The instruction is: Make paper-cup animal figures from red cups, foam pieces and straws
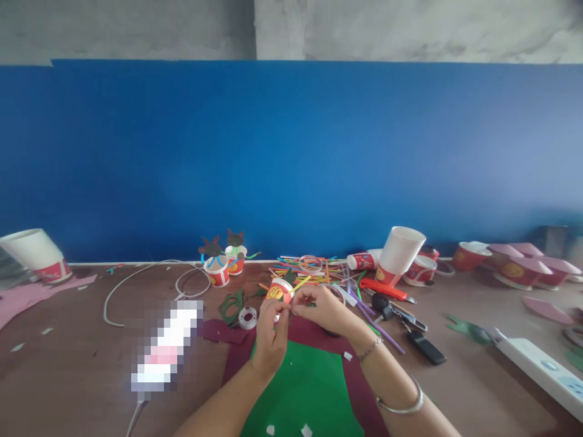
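Observation:
My left hand (pixel 272 340) and my right hand (pixel 324 309) meet above the far edge of a green sheet (pixel 300 388). Fingertips of both are pinched together, and whatever lies between them is too small to make out. Just behind them is a red and white paper cup (pixel 279 290) with a yellow strip (pixel 302 283) and a dark green piece at its rim. A roll of tape (pixel 248 318) lies left of my left hand, beside a green paper cutout (pixel 231 305). Dark red paper (pixel 364 388) shows under the green sheet.
Two decorated cups (pixel 217 271) stand at the back left. Colourful strips (pixel 319 267) lie behind the hands. Stacked cups (pixel 401 252), a red cutter (pixel 385 289) and keys (pixel 385 306) are on the right, with a power strip (pixel 542 370) farther over. A lit phone (pixel 168 346) lies left.

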A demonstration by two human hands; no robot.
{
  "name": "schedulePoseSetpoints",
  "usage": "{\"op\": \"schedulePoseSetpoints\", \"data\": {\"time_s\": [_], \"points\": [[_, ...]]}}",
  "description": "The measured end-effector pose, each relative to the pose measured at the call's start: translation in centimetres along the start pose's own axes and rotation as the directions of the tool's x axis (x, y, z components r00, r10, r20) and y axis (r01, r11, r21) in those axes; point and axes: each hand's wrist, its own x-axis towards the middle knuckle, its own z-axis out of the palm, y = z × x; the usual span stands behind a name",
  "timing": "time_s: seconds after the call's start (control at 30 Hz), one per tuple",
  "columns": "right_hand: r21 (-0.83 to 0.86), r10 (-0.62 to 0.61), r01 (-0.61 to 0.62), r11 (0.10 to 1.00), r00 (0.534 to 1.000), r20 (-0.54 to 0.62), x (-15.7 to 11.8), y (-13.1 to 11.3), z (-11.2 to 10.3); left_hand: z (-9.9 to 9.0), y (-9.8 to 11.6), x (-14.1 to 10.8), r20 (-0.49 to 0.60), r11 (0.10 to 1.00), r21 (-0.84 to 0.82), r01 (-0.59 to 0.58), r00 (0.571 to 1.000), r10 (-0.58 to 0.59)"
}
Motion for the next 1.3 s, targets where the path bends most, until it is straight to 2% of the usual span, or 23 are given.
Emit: {"op": "schedulePoseSetpoints", "data": {"time_s": [0.13,0.3,0.43,0.57,0.83,1.2,1.3], "points": [[0.007,-0.027,0.027,1.0,1.0,-0.013,-0.1,-0.6,0.0,-0.1,0.1,-0.1,-0.028,1.0,0.01,-0.002,1.0,0.003],[0.086,0.03,-0.027,0.996,0.999,-0.026,0.0,-0.2,0.3,-0.6,-0.4,0.2,-0.112,0.999,0.004,0.038,0.993,-0.038],[0.254,0.142,-0.125,0.959,0.989,-0.05,0.5,0.7,1.5,-0.6,-0.8,0.1,-0.027,1.0,-0.002,-0.006,1.0,0.006],[0.373,0.174,-0.156,0.915,0.985,-0.017,0.8,1.7,2.5,-0.5,-1.0,-0.3,0.017,0.999,0.007,-0.033,0.999,0.033],[0.212,0.116,-0.113,0.971,0.993,-0.002,0.7,1.7,2.4,-0.5,-0.9,-0.3,0.062,0.999,0.0,-0.038,0.997,0.038],[-0.031,0.078,-0.081,0.996,0.992,-0.095,0.5,0.7,2.0,-0.5,-0.7,-0.2,0.063,0.998,-0.049,-0.025,0.998,0.028],[-0.032,0.077,-0.08,0.996,0.991,-0.106,0.3,0.5,1.9,-0.5,-0.7,-0.1,0.056,0.999,-0.052,-0.01,0.998,0.013]]}}
